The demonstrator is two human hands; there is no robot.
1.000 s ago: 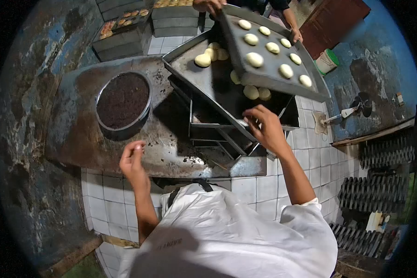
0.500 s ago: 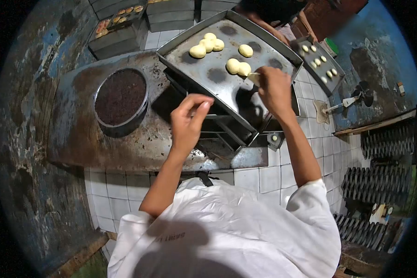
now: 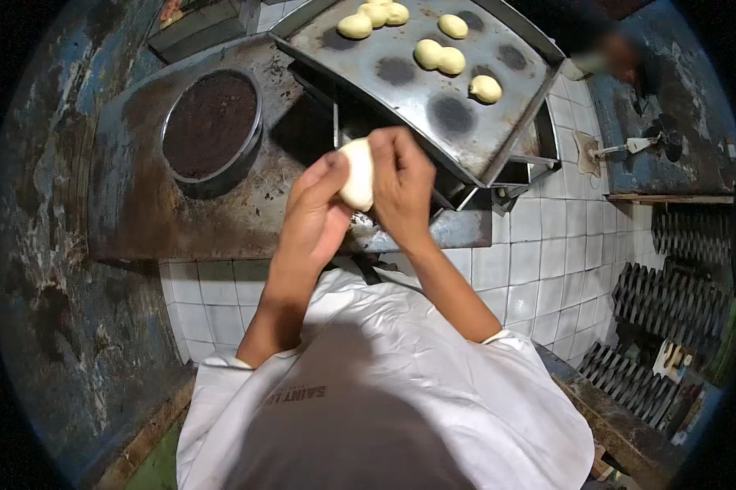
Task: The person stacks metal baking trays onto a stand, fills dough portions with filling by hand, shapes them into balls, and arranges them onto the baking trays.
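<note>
A pale yellow piece of dough [image 3: 356,175] is between my two hands, raised over the front of the worktable. My left hand [image 3: 312,208] cups it from the left, thumb against its side. On the other side, the bent fingers of my right hand [image 3: 405,184] press against it. Beyond them lies a large metal baking tray [image 3: 421,106] with dark round stains. Several smooth dough balls sit on it, some touching in a cluster [image 3: 356,27], plus a joined pair [image 3: 439,57] and a single ball [image 3: 486,89] nearer me.
A round metal bowl [image 3: 259,122] of dark brown crumbly filling stands left on the worn worktable [image 3: 131,204]. The tray rests on a metal stack at the table's right. White floor tiles [image 3: 531,220] and dark slatted metal racks [image 3: 670,294] lie to the right. A blurred person is at upper right.
My right hand has come back from the tray to meet my left, and both now hold dough. A single ball shows where my right hand was. The view has tilted lower.
</note>
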